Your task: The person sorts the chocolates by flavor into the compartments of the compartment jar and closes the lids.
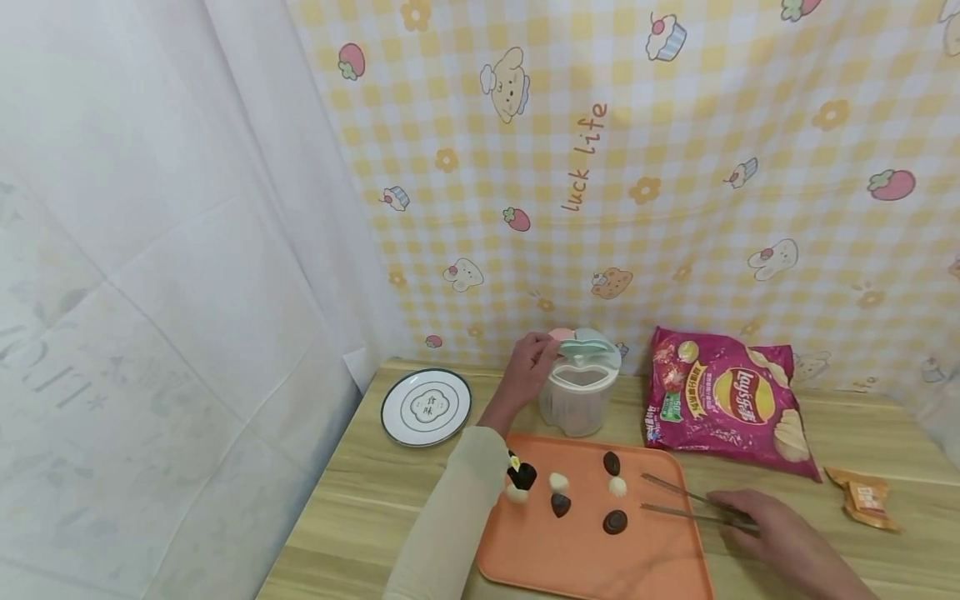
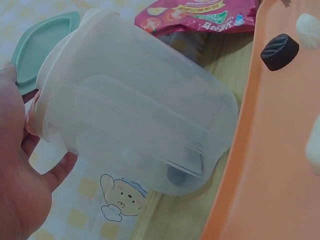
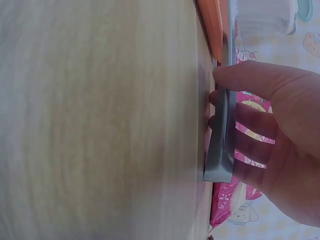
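My left hand (image 1: pixel 527 367) holds the lid of a translucent storage container (image 1: pixel 576 407) at its rim. A green lid flap (image 2: pixel 44 49) stands raised over one opening, and a dark piece (image 2: pixel 184 172) shows through the container's lower wall. In my right hand (image 1: pixel 757 529) I grip metal tongs (image 2: pixel 132 1) (image 3: pixel 220 135), their two arms spread apart over the right edge of the orange tray (image 1: pixel 585 554). Nothing is visible between the tongs' tips. Several dark and white chocolates lie on the tray, among them a dark oval chocolate (image 1: pixel 615 522) and a white shell-shaped chocolate (image 1: pixel 617 487).
A white plate (image 1: pixel 401 425) with a dark rim lies left of the container. The purple chip bag (image 1: pixel 720 400) leans by the wall on the right, with a small orange packet (image 1: pixel 868 498) beyond it. A checkered cloth (image 1: pixel 600 250) hangs behind the wooden table (image 1: pixel 352 508).
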{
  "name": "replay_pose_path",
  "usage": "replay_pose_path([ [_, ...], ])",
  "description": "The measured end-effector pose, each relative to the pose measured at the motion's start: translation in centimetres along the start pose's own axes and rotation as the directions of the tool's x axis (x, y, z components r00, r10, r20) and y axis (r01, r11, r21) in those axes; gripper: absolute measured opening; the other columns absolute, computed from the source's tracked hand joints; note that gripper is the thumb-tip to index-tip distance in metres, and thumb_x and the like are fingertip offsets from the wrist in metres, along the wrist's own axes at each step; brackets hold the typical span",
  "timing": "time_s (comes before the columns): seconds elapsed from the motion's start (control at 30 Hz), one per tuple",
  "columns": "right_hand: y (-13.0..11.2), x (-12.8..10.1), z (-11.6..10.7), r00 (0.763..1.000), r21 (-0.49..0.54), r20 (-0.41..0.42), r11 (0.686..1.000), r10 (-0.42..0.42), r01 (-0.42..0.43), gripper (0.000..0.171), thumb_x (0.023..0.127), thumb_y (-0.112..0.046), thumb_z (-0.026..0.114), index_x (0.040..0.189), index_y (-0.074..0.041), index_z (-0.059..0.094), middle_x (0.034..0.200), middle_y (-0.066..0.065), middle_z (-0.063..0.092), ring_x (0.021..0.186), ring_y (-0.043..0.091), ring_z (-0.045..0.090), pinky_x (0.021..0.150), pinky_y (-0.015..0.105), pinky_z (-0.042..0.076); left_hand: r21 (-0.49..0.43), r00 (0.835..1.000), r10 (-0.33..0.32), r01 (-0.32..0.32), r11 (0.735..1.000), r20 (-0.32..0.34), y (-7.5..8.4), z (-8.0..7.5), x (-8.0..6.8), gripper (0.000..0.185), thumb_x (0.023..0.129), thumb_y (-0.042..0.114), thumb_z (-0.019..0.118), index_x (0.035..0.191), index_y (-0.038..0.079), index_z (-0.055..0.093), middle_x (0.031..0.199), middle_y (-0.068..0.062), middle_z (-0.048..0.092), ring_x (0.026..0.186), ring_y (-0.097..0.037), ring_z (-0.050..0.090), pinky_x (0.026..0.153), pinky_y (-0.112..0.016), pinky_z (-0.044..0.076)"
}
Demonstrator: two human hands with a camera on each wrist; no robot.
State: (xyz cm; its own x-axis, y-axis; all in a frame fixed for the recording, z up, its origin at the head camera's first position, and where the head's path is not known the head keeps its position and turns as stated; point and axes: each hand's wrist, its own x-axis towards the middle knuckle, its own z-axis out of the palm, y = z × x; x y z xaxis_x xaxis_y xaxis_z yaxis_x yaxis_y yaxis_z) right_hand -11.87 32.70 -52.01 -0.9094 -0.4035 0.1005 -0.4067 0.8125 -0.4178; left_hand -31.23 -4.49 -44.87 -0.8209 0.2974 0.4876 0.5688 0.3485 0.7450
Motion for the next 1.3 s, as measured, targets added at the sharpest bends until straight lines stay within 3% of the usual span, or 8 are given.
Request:
replay_pose_path([
  [0.37, 0.0, 0.2, 0.0, 1.000, -0.044, 0.011, 0.999, 0.005, -0.004, 0.035, 0.085, -0.016, 0.084, 0.117, -0.006, 0.074, 0.106, 0.000, 0.072, 0.096, 0.019, 0.067, 0.080, 0.042, 0.057, 0.030, 0.998, -0.067, 0.066, 0.997, 0.015, 0.0, 0.2, -0.2, 0.045, 0.112, 0.026, 0.045, 0.098, -0.002, 0.077, 0.118, -0.013, 0.061, 0.115, -0.028, 0.055, 0.099, -0.044, 0.045],
  [0.57, -0.2, -0.1, 0.1, 0.999, -0.017, -0.011, 0.999, 0.048, -0.048, 0.032, 0.085, -0.016, 0.084, 0.114, -0.008, 0.075, 0.103, -0.004, 0.071, 0.094, 0.011, 0.066, 0.078, 0.036, 0.057, 0.016, 0.996, -0.088, 0.088, 0.996, 0.015, 0.1, 0.2, -0.2, 0.045, 0.112, 0.027, 0.044, 0.101, -0.002, 0.077, 0.119, -0.012, 0.060, 0.118, -0.028, 0.052, 0.101, -0.044, 0.043],
  [0.73, -0.3, -0.2, 0.1, 0.997, 0.058, -0.050, 0.997, 0.052, -0.050, 0.029, 0.085, -0.015, 0.085, 0.112, -0.009, 0.075, 0.102, -0.004, 0.071, 0.091, 0.004, 0.063, 0.073, 0.031, 0.057, 0.003, 0.997, -0.081, 0.081, 0.997, 0.011, 0.2, 0.1, -0.3, 0.044, 0.112, 0.025, 0.046, 0.099, -0.002, 0.077, 0.118, -0.013, 0.060, 0.117, -0.028, 0.053, 0.100, -0.044, 0.043],
  [0.93, -1.5, 0.2, 0.2, 0.991, 0.219, -0.117, 0.972, -0.060, 0.085, 0.026, 0.086, -0.004, 0.082, 0.111, -0.005, 0.072, 0.096, -0.007, 0.068, 0.078, -0.002, 0.056, 0.061, 0.026, 0.052, -0.002, 0.998, -0.062, 0.062, 0.998, 0.001, 0.1, 0.1, -0.2, 0.043, 0.112, 0.024, 0.047, 0.097, -0.002, 0.077, 0.116, -0.013, 0.061, 0.114, -0.028, 0.055, 0.099, -0.044, 0.043],
  [1.07, -2.7, 0.8, -0.1, 0.996, 0.318, -0.052, 0.944, -0.069, 0.082, 0.024, 0.091, -0.001, 0.075, 0.114, -0.005, 0.070, 0.097, -0.008, 0.067, 0.075, 0.000, 0.054, 0.059, 0.025, 0.049, -0.005, 0.998, -0.067, 0.067, 0.998, -0.002, 0.0, 0.1, -0.1, 0.043, 0.112, 0.025, 0.047, 0.098, 0.000, 0.078, 0.115, -0.012, 0.061, 0.112, -0.026, 0.055, 0.099, -0.042, 0.044],
  [1.3, -3.9, 1.6, -0.5, 0.990, 0.369, 0.028, 0.922, -0.135, 0.116, 0.023, 0.091, 0.001, 0.071, 0.112, -0.008, 0.070, 0.095, -0.009, 0.071, 0.081, 0.004, 0.064, 0.065, 0.027, 0.055, 0.001, 0.997, -0.074, 0.074, 0.997, 0.001, -0.2, 0.1, 0.0, 0.044, 0.112, 0.028, 0.047, 0.098, 0.000, 0.078, 0.114, -0.011, 0.061, 0.112, -0.025, 0.055, 0.099, -0.040, 0.043],
])
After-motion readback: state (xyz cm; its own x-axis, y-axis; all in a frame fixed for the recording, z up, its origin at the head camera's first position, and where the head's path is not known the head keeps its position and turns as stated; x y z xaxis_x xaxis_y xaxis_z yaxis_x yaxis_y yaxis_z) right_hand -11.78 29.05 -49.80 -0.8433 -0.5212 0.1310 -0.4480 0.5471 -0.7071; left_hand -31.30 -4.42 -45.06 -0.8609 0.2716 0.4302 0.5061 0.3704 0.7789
